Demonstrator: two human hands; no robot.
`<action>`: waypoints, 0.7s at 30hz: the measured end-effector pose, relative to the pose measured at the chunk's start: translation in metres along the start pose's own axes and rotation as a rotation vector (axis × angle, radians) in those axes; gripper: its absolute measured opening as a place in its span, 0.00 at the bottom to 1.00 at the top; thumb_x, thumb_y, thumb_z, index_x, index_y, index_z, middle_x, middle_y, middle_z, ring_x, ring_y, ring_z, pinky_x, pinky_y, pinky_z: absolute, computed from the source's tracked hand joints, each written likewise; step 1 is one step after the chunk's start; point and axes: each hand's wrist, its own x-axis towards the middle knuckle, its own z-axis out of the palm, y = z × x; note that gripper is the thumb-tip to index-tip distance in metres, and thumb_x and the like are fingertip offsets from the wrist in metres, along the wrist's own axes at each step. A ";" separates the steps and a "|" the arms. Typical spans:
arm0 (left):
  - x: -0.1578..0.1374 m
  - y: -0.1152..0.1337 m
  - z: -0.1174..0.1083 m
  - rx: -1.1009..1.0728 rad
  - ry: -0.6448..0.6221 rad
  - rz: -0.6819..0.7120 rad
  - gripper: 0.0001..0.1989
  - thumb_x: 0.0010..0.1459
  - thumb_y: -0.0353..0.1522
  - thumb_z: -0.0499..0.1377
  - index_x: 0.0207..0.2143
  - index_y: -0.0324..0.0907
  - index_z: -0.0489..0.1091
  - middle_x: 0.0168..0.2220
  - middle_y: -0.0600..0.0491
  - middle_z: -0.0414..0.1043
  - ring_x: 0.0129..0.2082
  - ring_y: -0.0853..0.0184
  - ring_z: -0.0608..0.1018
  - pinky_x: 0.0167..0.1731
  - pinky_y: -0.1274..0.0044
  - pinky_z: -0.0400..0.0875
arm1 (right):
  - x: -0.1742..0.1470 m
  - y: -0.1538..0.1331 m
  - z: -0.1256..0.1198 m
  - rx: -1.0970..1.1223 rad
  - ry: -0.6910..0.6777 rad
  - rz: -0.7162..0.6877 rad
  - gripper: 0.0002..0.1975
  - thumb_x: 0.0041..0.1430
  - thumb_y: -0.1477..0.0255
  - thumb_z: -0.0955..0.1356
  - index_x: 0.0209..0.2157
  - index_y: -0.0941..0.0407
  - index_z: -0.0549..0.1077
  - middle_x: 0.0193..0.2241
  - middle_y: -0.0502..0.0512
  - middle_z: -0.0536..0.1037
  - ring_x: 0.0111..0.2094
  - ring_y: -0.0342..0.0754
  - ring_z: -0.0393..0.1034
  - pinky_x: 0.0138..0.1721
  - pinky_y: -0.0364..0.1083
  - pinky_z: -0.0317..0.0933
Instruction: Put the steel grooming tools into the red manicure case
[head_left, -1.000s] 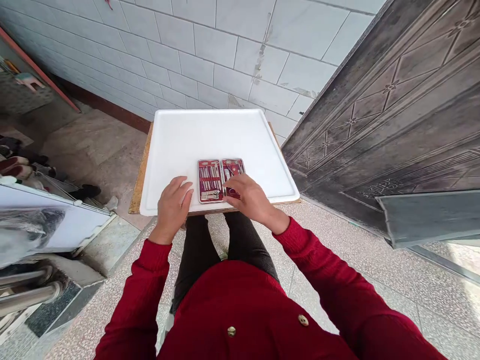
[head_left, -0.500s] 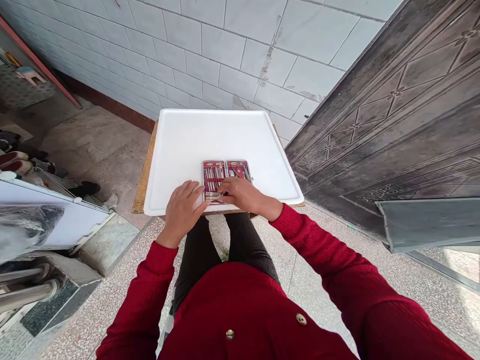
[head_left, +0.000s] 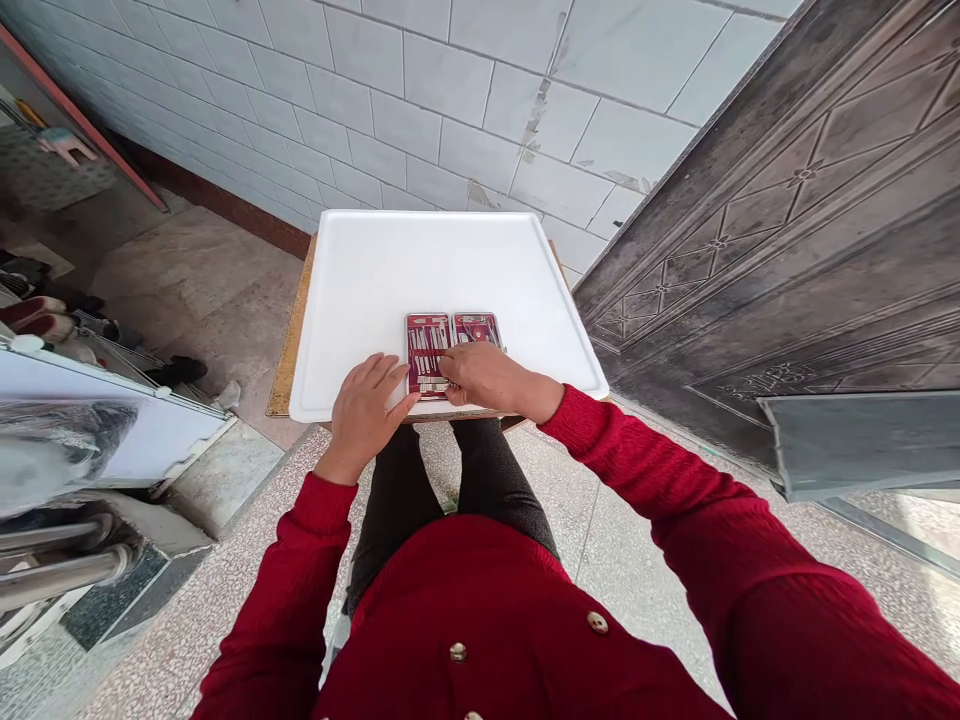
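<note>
An open manicure set case (head_left: 412, 350) with a red lining lies near the front edge of a white tray (head_left: 360, 270). Slim metal tools (head_left: 429, 338) stand in rows in its left half. My right hand (head_left: 484, 375) covers part of the right half, its fingers pinched at a silver nail clipper (head_left: 430, 384) along the bottom of the left half. The fingertips partly hide the clipper. My left hand (head_left: 367, 405) rests flat with fingers spread on the tray's front edge, thumb close to the case's lower left corner.
The tray sits on a wooden board (head_left: 289, 360) against a tiled wall (head_left: 435, 120). A dark patterned metal door (head_left: 750, 240) stands at the right. On the left are a white rack (head_left: 172, 420) and shoes (head_left: 37, 315).
The view has shifted slightly. My right hand stays at the clipper, which now sits lower into the case's bottom row. My left hand has barely moved.
</note>
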 end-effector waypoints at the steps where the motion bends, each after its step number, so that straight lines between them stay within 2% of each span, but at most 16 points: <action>1: 0.000 0.000 0.000 0.002 -0.003 0.000 0.23 0.72 0.46 0.51 0.61 0.46 0.70 0.64 0.46 0.70 0.68 0.51 0.66 0.65 0.58 0.62 | -0.001 0.002 -0.001 -0.002 -0.007 0.000 0.06 0.63 0.74 0.69 0.40 0.62 0.76 0.39 0.64 0.80 0.39 0.55 0.70 0.36 0.48 0.53; 10: -0.002 0.000 0.001 0.018 0.003 0.009 0.23 0.72 0.46 0.51 0.60 0.44 0.70 0.64 0.45 0.70 0.68 0.51 0.67 0.66 0.58 0.63 | -0.017 0.014 -0.010 0.032 -0.003 -0.005 0.03 0.57 0.74 0.71 0.30 0.59 0.76 0.32 0.59 0.80 0.32 0.51 0.69 0.34 0.48 0.51; 16: -0.003 0.000 0.003 0.009 0.023 0.008 0.22 0.71 0.45 0.53 0.60 0.44 0.70 0.64 0.45 0.71 0.68 0.51 0.67 0.66 0.57 0.63 | -0.035 0.039 0.002 0.251 0.093 0.056 0.05 0.54 0.75 0.70 0.25 0.55 0.74 0.26 0.50 0.77 0.27 0.45 0.66 0.31 0.45 0.51; 18: -0.003 -0.001 0.003 0.009 0.028 0.010 0.22 0.71 0.44 0.53 0.60 0.44 0.71 0.64 0.45 0.71 0.68 0.51 0.68 0.66 0.57 0.64 | -0.028 0.044 0.001 0.313 0.150 0.086 0.04 0.54 0.75 0.70 0.25 0.55 0.74 0.25 0.48 0.77 0.27 0.44 0.66 0.31 0.44 0.52; 21: -0.004 0.000 0.003 0.019 0.037 0.014 0.22 0.71 0.44 0.54 0.60 0.43 0.71 0.63 0.44 0.71 0.67 0.51 0.68 0.65 0.57 0.64 | 0.002 0.045 -0.008 0.321 0.204 0.131 0.03 0.54 0.73 0.71 0.27 0.56 0.76 0.26 0.48 0.77 0.26 0.43 0.66 0.31 0.43 0.53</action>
